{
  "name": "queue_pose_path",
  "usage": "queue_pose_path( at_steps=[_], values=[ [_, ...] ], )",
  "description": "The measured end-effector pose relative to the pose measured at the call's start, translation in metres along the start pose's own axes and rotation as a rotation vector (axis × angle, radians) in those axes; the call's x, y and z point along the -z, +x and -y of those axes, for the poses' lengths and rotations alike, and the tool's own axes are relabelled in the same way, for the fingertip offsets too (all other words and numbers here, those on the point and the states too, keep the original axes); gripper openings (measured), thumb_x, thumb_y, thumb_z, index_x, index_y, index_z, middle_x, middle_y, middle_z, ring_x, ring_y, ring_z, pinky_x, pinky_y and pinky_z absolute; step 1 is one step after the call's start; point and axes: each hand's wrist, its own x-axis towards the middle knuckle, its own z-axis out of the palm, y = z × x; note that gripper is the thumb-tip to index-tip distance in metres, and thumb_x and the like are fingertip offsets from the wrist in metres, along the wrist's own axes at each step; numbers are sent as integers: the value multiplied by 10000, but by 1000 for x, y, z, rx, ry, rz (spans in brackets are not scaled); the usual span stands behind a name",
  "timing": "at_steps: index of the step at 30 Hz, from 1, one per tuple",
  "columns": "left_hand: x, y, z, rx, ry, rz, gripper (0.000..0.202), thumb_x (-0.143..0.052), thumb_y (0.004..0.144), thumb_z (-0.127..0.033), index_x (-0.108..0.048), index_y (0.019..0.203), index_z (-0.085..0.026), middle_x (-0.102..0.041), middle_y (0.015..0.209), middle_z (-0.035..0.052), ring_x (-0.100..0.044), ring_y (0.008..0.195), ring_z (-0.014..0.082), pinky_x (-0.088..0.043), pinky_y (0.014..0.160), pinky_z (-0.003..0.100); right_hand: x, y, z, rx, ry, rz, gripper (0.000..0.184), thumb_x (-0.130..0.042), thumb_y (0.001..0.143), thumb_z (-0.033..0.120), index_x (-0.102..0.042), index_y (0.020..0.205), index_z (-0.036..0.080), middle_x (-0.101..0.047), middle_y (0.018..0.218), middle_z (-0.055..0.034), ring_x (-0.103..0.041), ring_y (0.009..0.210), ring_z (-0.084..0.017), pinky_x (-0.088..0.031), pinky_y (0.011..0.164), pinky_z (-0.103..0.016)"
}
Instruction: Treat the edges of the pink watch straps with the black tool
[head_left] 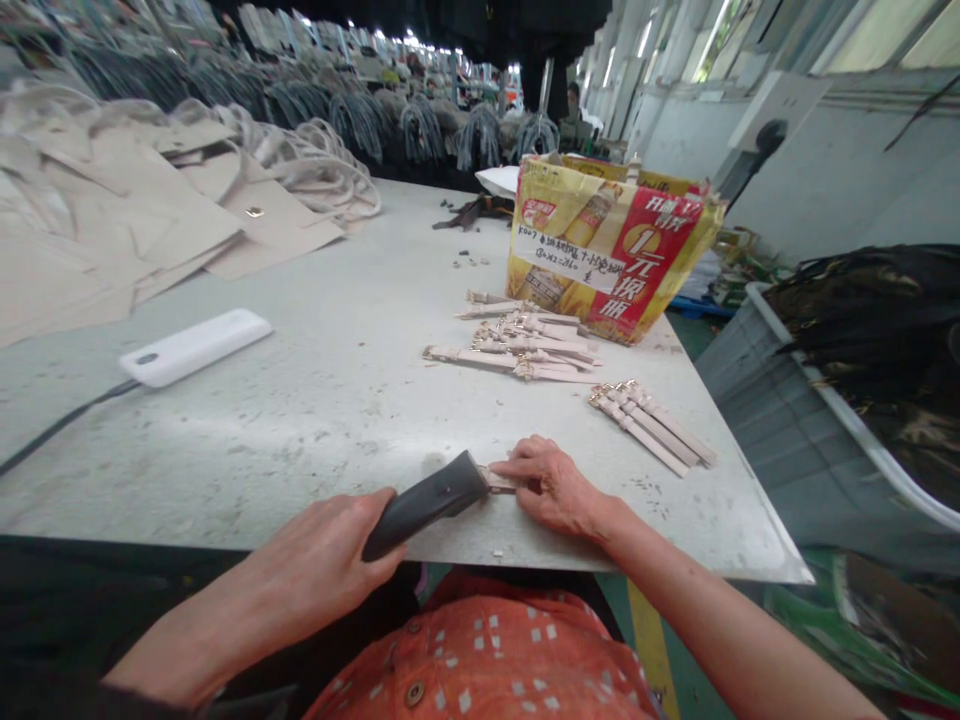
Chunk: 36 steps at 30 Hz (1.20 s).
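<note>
My left hand (330,545) is wrapped around a black stapler-like hand tool (427,505), which tilts up to the right over the table's front part. At its far end lies a short pale strap (501,480), and my right hand (555,490) pinches the strap's other end with fingers bent low on the tabletop. Whether the tool touches the strap is hard to make out. Beyond my right hand, several pale buckle straps (652,425) lie side by side. A looser pile of similar straps (525,340) sits farther back.
A yellow and red cardboard box (577,270) stands at the back right of the table (322,400). Pale bag pieces (135,200) are heaped at the left. A white device with a cable (196,347) lies nearer. A grey bin (817,400) stands beyond the right edge.
</note>
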Motion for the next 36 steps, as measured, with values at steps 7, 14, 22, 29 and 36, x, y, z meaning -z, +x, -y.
queue_pose_path(
  at_steps=[7, 14, 22, 29, 36],
  values=[
    [13, -7, -11, -29, 32, 7, 273, -670, 1007, -413, -876, 1121, -276, -1008, 1170, 133, -950, 1106, 394, -621, 947, 449, -10, -3, -8, -12, 67, -104, 655, -799, 923, 46, -962, 1532, 224, -876, 1129, -82, -753, 1071, -290, -609, 1038, -435],
    [21, 1, -21, -78, 148, 2, 305, -661, 1039, -444, -873, 1171, -269, -983, 1087, 151, -950, 1070, 421, -657, 950, 463, -11, -8, -9, -102, 148, -124, 941, -824, 912, 82, -758, 1833, 268, -932, 1271, -69, -803, 1121, -274, -655, 1121, -461],
    [19, 10, -45, -118, 196, 20, 224, -680, 1079, -390, -844, 1186, -280, -950, 1032, 147, -936, 1014, 418, -639, 933, 465, -5, -10, -10, -68, 164, -79, 1057, -814, 892, 117, -654, 1928, 253, -919, 1384, -123, -817, 1202, -311, -682, 1171, -521],
    [27, 21, -39, -101, 149, 17, 260, -670, 1036, -428, -851, 1174, -301, -975, 1085, 110, -931, 988, 361, -607, 880, 420, 0, -9, -11, -71, 230, -61, 1175, -779, 810, 116, -606, 1966, 240, -909, 1479, -142, -812, 1294, -352, -670, 1244, -576],
    [28, 9, -5, -55, 41, -8, 352, -680, 976, -539, -893, 1112, -295, -1006, 1124, 120, -942, 1057, 383, -635, 922, 447, -2, -5, -7, -135, 295, -64, 982, -740, 884, 85, -717, 1853, 239, -912, 1345, -93, -812, 1239, -319, -658, 1241, -533]
  ],
)
